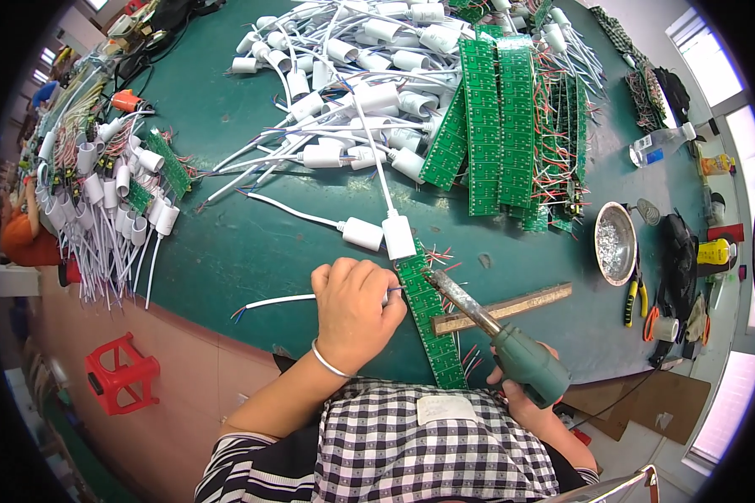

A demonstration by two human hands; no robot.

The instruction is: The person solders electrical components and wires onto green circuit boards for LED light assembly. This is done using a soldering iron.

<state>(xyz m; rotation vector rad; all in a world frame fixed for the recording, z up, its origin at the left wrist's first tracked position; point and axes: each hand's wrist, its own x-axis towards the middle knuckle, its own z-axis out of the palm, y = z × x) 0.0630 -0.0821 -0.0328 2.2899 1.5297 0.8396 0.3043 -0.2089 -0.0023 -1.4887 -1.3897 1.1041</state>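
My left hand (354, 312) is closed on a white cable (281, 300). Its far left end shows thin bare-tipped blue and red wires, and thin wires also poke out beside my fingertips at the board. Much of what lies in the palm is hidden. My right hand (524, 401) grips a green-handled soldering iron (533, 366), whose metal tip rests at or just over the upper part of a green circuit board strip (436, 342). Red and white wires stick out along the strip's right side. A white cylindrical socket (399, 237) with a cable lies at the strip's top end, another socket (361, 234) beside it.
A heap of white sockets with cables (377, 101) covers the far table, next to stacked green boards (481, 126). A wooden bar (503, 308) crosses the strip. To the right are a metal bowl (615, 243), pliers (636, 298) and a bottle (661, 144). More sockets (109, 189) hang over the left edge.
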